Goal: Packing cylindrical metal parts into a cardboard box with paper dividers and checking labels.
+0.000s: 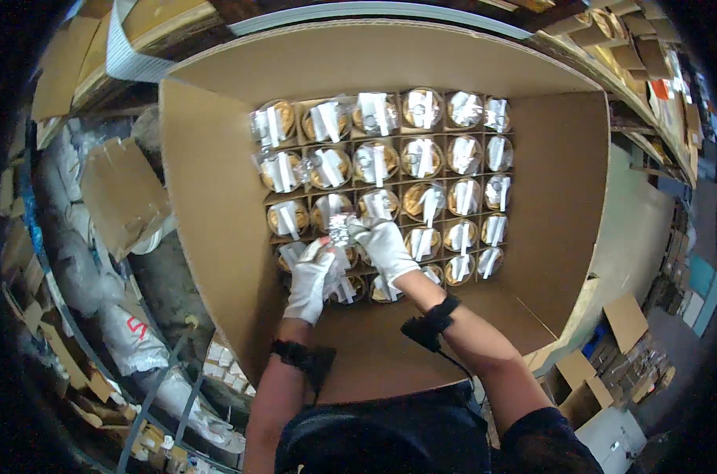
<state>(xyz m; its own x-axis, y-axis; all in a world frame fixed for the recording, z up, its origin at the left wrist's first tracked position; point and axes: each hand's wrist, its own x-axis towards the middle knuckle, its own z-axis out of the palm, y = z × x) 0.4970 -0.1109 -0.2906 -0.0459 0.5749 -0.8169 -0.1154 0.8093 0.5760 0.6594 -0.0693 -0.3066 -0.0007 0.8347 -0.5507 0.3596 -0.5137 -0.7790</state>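
In front of me stands a large open cardboard box (406, 347), divided by cardboard strips into cells. Round items (421, 156) with golden-brown tops sit in the cells, each covered by clear film and white strips. My left hand (308, 283), in a white glove, reaches over the near left cells, fingers closed on crinkled clear plastic wrap (339, 229). From the right, my white-gloved right hand (385, 246) pinches the same shiny wrap. The wrap is above a cell in the left-middle part of the grid. My hands partly hide the items beneath them.
Box walls rise around the grid. Left of the box are a cardboard piece (125, 193), plastic-wrapped bundles and a white sack (133, 336) with a red mark. Wooden shelving (635, 95) holds cartons at the upper right; open cartons (587, 395) lie at the lower right.
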